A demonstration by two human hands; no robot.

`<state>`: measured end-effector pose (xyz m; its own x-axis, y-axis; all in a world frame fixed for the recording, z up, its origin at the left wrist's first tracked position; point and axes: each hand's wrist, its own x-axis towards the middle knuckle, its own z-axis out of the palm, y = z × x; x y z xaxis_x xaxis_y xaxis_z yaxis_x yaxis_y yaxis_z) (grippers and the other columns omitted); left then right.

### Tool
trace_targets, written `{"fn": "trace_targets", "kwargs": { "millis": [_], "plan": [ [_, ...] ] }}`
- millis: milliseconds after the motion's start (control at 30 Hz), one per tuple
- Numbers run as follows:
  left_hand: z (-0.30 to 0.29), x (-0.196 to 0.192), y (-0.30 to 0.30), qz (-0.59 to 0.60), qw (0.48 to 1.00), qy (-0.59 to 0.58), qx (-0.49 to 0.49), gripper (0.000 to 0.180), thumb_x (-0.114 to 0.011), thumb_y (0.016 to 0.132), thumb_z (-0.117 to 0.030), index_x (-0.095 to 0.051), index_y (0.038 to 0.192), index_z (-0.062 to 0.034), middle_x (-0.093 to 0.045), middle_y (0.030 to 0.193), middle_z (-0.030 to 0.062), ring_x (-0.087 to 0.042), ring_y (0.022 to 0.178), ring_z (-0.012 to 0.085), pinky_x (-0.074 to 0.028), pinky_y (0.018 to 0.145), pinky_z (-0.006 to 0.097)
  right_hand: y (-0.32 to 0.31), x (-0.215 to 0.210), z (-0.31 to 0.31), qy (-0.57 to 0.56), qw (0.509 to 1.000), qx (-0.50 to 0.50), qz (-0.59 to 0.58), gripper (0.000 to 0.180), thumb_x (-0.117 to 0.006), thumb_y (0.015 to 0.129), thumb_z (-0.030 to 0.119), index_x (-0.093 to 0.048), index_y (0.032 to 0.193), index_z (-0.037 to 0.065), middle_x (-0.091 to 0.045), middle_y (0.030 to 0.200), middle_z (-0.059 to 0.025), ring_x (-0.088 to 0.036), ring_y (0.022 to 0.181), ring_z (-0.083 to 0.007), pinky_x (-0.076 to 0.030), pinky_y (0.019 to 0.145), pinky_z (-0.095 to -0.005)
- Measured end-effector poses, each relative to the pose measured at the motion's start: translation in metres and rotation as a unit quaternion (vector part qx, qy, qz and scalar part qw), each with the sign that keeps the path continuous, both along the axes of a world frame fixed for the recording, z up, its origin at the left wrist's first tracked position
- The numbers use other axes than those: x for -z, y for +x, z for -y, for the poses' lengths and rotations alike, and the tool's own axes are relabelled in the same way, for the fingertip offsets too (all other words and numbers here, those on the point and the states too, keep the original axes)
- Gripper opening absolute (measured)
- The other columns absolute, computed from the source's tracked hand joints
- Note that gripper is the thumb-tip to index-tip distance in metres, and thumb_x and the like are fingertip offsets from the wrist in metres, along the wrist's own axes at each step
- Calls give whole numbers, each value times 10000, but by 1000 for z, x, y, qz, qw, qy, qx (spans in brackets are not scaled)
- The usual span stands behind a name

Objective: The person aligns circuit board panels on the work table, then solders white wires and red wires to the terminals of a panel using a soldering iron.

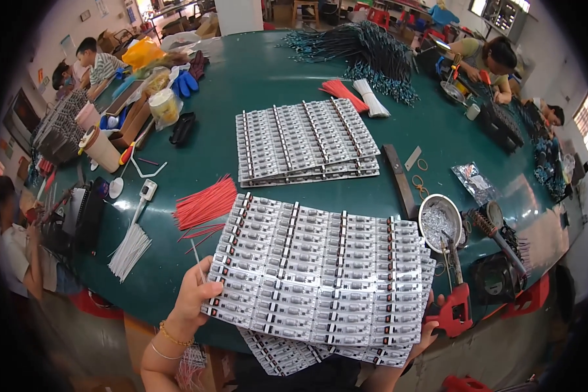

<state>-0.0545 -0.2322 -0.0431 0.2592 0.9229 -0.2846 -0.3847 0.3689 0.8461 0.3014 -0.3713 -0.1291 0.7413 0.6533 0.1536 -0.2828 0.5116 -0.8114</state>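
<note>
Panel of silvery-white circuit boards (326,274), broad and rectangular, held above the near edge of the green desk (258,75). It lies directly between the left hand (192,295) and the right hand (428,333), neither being nearer; its long axis runs left to right, dipping slightly rightward. The left fingers grasp the left margin, thumb on the upper face; the right fingers grip the right margin, partly hidden. Small grey components repeat in rows, divided by dark strips. Similar silvery-white panels (277,356) show beneath; beyond lie stacked matching panels (307,140) and thin red wires (206,204).
</note>
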Motion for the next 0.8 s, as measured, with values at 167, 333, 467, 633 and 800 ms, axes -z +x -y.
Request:
{"fn": "trace_targets", "kwargs": {
  "millis": [167,333,467,633,800],
  "plan": [
    [7,4,2,-14,999,-13,32,535,-756,751,-123,-487,1181,46,-643,1068,105,-645,910,154,-521,843,291,24,18,7,38,989,-95,-111,692,-611,909,410,-320,1398,18,-459,1348,-281,-561,1151,-367,-488,947,-536],
    [5,-5,3,-54,992,-11,114,461,-728,790,-15,-490,1178,54,-637,1088,109,-634,943,136,-519,825,274,-15,-19,-12,36,999,-1,-11,805,-669,845,473,-300,1397,17,-472,1371,-205,-529,1198,-335,-467,985,-511],
    [2,-20,0,-180,970,18,160,432,-757,796,-71,-522,1132,67,-667,963,94,-631,840,107,-518,704,245,-9,-10,-7,2,1000,22,19,848,-693,820,485,-299,1396,3,-478,1361,-213,-532,1192,-325,-468,991,-487],
    [-12,-41,5,-451,853,131,228,329,-794,776,-183,-621,943,41,-670,716,66,-604,611,89,-475,540,246,-8,-18,-2,-79,993,32,76,865,-697,829,463,-278,1397,-37,-481,1351,-238,-532,1190,-311,-465,999,-463],
    [-31,-49,4,-595,682,316,286,354,-770,771,-332,-664,728,3,-585,556,88,-528,446,214,-440,481,296,4,-4,6,-70,997,-7,40,929,-767,781,390,-238,1422,-25,-411,1406,-275,-494,1242,-319,-447,1031,-430]
  ]
}}
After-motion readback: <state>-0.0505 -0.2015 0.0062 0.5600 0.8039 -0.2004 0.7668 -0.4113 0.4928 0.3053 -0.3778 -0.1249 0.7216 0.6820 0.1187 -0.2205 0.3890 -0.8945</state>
